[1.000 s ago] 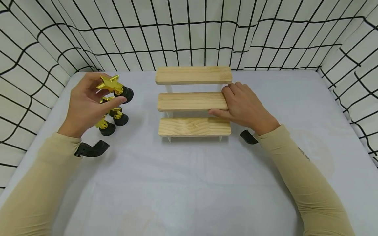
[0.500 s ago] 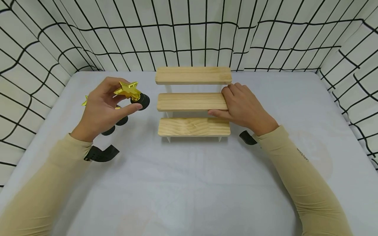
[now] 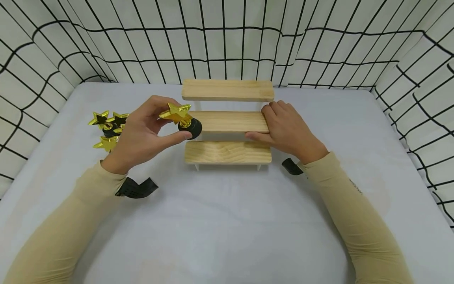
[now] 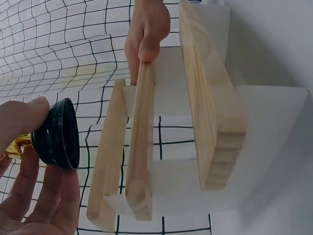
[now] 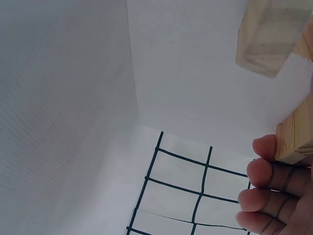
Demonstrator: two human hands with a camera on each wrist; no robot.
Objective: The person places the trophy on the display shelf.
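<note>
My left hand holds a gold star trophy by its black round base, thumb on one side and fingers on the other. The trophy overlaps the left end of the middle step of a three-step wooden shelf in the head view. My right hand grips the right end of that middle step, its thumb along the front edge. In the right wrist view, its fingertips curl beneath the step's end. Several more star trophies stand on the left, partly hidden behind my left hand.
A white cloth covers the table. Black wire grid panels enclose the back and both sides. The top step stands close to the back grid. White side supports carry the steps.
My left hand has carried the trophy rightward from beside the other trophies to the shelf's left end, uncovering some of those trophies. My right hand keeps its grip on the middle step.
</note>
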